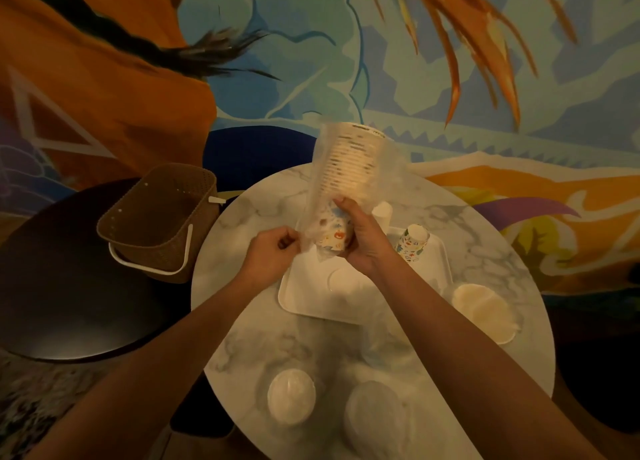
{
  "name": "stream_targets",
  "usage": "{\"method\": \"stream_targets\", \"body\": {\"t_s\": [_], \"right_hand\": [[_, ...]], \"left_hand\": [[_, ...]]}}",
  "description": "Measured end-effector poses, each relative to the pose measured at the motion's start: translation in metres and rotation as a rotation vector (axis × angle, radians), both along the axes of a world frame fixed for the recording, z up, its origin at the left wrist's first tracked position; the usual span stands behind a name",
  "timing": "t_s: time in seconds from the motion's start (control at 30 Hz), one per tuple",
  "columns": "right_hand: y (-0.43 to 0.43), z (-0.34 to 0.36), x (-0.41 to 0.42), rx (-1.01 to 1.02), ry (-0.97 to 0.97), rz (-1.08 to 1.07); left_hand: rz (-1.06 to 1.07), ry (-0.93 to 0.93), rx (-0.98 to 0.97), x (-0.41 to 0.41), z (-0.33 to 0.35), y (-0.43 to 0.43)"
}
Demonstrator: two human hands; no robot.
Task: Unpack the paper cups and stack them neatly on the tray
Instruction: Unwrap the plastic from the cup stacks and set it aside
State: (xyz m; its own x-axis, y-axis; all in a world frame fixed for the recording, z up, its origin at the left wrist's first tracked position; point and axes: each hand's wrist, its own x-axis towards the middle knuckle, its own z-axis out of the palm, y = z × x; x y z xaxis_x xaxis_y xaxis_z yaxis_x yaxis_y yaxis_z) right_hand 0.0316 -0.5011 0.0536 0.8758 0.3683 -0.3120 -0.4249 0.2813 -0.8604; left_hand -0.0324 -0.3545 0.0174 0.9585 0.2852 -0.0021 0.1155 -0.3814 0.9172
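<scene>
Many nested paper cups [349, 168], light and crushable, sit gripped low by the right hand [363, 238] while left hand [273, 251] pinches their slippery plastic sleeve [306, 225].

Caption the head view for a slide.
Right hand grips the cup stack over the tray, left hand pinches its plastic sleeve; one cup stands unpacked.

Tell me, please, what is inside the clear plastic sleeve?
A nested stack of paper cups fills the plastic sleeve, rims showing as rings, the lowest cup colourfully printed. The right hand covers part of that cup; the count cannot be told.
</scene>
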Motion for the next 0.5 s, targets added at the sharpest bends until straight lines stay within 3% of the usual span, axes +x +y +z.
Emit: {"method": "stream_targets", "body": {"t_s": [0.13, 0.27, 0.5], "right_hand": [[-0.002, -0.004, 0.000, -0.052, -0.035, 0.024], [-0.003, -0.005, -0.003, -0.114, -0.079, 0.060], [0.002, -0.008, -0.005, -0.064, -0.064, 0.066]], "left_hand": [[-0.013, 0.014, 0.093, -0.004, -0.002, 0.008], [0.126, -0.136, -0.283, 0.015, 0.035, 0.013], [0.069, -0.232, -0.398, 0.021, 0.045, -0.005]]}}
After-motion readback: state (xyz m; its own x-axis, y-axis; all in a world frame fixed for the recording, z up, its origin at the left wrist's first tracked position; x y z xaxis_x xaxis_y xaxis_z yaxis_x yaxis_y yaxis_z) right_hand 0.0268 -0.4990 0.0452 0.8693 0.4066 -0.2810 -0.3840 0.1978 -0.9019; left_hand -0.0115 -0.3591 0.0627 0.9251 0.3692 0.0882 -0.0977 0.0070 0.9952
